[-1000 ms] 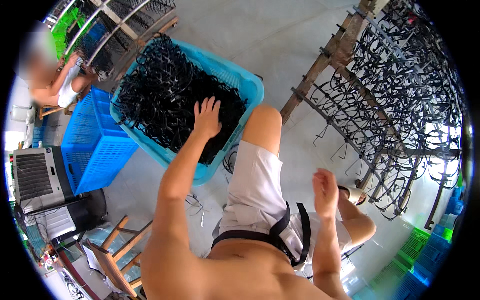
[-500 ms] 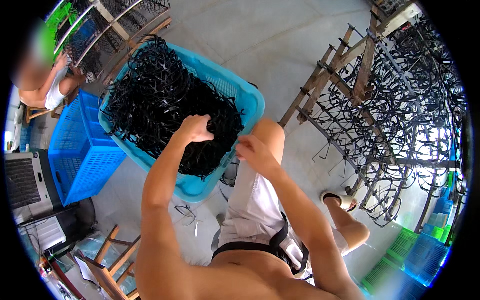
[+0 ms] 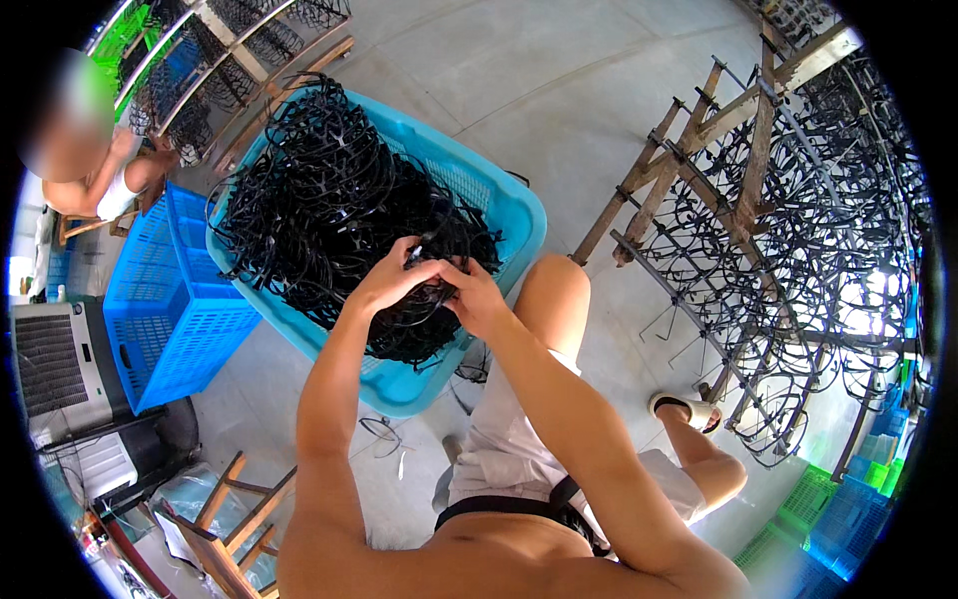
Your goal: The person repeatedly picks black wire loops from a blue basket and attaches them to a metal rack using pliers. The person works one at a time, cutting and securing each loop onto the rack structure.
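Observation:
A large turquoise plastic basket [image 3: 527,218] in front of me holds a tangled heap of thin, glossy black hoop-like strips [image 3: 319,200]. Over the near right part of the heap, my left hand [image 3: 397,280] and my right hand [image 3: 479,297] meet, with fingertips almost touching. Both are closed in a pinch on a thin black strip, which is hard to tell apart from the dark heap behind it. Between the fingers, a small pale glint shows.
To the right stands a wooden rack [image 3: 689,165] hung with many black curved pieces. A blue crate [image 3: 170,309] is at the left, near another seated person [image 3: 90,170]. A wooden stool [image 3: 235,529] lies lower left; stacked crates [image 3: 843,519] stand lower right.
My right hand has moved left from the basket's edge to join my left hand. The left hand has shifted slightly, and both now pinch over the heap. The view has moved a little.

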A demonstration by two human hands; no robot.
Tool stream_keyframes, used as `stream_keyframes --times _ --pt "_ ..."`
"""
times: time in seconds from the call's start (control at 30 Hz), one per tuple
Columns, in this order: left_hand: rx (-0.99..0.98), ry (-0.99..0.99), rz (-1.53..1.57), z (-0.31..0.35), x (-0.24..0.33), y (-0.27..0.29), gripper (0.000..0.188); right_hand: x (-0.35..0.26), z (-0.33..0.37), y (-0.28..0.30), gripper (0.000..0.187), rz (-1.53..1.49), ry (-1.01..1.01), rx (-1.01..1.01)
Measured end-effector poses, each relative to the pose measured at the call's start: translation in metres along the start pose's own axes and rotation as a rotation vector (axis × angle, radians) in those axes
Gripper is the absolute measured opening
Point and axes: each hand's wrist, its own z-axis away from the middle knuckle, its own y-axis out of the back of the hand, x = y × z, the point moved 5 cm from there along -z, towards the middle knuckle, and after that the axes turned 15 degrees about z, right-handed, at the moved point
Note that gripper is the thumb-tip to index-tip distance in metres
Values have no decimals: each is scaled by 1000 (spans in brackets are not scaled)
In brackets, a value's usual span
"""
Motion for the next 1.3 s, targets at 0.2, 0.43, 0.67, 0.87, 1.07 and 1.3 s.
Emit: stream_keyframes --times 0.2,0.43,0.67,0.87,1.07,1.3 --pt "-386 187 87 -14 24 -10 27 -3 17 17 11 -11 -3 85" --pt "-366 128 363 -10 27 4 36 -20 51 17 12 -25 -96 193" --pt "-87 -23 812 -5 21 12 30 -31 54 15 15 358 26 283" --pt "211 -227 514 -40 -4 24 29 -33 98 26 15 -70 -3 300" --pt "183 -264 -917 8 9 -23 53 -77 215 16 18 -90 333 295" --pt "-288 -178 -84 146 52 -129 30 -118 236 43 34 -579 502 186"
